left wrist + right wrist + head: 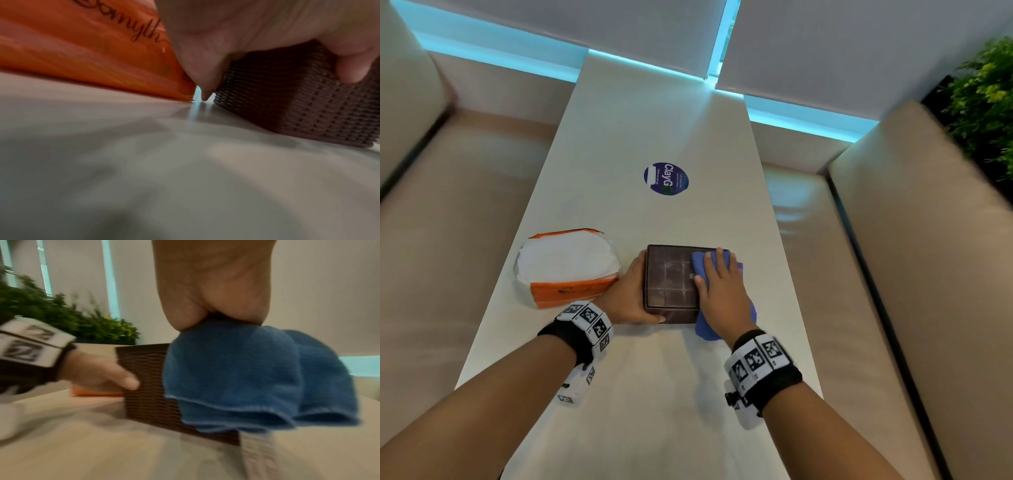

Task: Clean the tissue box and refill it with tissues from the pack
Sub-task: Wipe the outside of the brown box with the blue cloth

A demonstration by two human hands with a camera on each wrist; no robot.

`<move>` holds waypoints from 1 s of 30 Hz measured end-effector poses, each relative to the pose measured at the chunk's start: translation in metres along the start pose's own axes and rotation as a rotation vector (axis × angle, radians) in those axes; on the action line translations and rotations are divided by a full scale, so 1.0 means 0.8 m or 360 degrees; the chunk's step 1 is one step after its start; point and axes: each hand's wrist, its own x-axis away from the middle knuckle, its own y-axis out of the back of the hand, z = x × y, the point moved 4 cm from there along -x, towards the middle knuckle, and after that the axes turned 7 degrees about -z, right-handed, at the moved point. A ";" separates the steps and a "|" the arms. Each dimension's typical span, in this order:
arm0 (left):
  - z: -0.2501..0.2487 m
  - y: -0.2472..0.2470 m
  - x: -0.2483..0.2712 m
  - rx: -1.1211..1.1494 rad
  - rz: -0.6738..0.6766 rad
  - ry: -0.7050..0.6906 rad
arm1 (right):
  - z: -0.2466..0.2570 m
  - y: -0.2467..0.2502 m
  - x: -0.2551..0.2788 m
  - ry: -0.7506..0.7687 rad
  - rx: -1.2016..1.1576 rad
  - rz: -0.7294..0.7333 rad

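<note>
Head view, left hand (627,291) grips tissue box (671,284), right hand (719,291) flat on cloth (700,263), "ClayGo" sticker (666,178).

Tissue box (671,281): woven wicker sides, glossy top. Cloth (236,378): ribbed microfibre. Pack (566,267): shiny plastic film.

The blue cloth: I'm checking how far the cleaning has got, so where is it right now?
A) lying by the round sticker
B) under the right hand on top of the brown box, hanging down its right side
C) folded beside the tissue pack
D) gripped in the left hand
B: the right hand presses the blue cloth onto the top of the brown box, and the cloth drapes over its right side.
</note>
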 end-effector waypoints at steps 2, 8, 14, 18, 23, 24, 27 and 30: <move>-0.002 -0.001 -0.001 0.0067 0.0008 -0.0012 | 0.035 -0.008 0.008 0.0125 0.0008 0.0049; -0.009 0.002 0.002 0.0117 0.0117 -0.0105 | 0.076 -0.019 -0.029 0.0397 0.0061 0.0165; -0.002 0.008 0.003 0.0023 0.0064 -0.0070 | -0.012 0.000 -0.049 -0.0225 0.0011 0.0048; 0.000 0.007 0.004 0.0021 0.0048 -0.0063 | -0.003 -0.001 -0.032 -0.0251 0.0094 -0.0087; -0.006 0.006 0.003 0.0052 0.0069 -0.0110 | 0.062 -0.018 -0.013 0.0423 -0.0101 0.0075; -0.005 0.007 0.003 0.0018 0.0083 -0.0121 | 0.067 -0.022 -0.006 0.0546 -0.0148 0.0111; -0.001 0.013 0.005 -0.0070 0.0100 -0.0099 | 0.057 -0.019 -0.005 0.0865 -0.0147 0.0224; 0.003 0.013 0.003 -0.0037 0.0130 -0.0064 | 0.040 -0.008 -0.036 0.0821 -0.0070 0.0285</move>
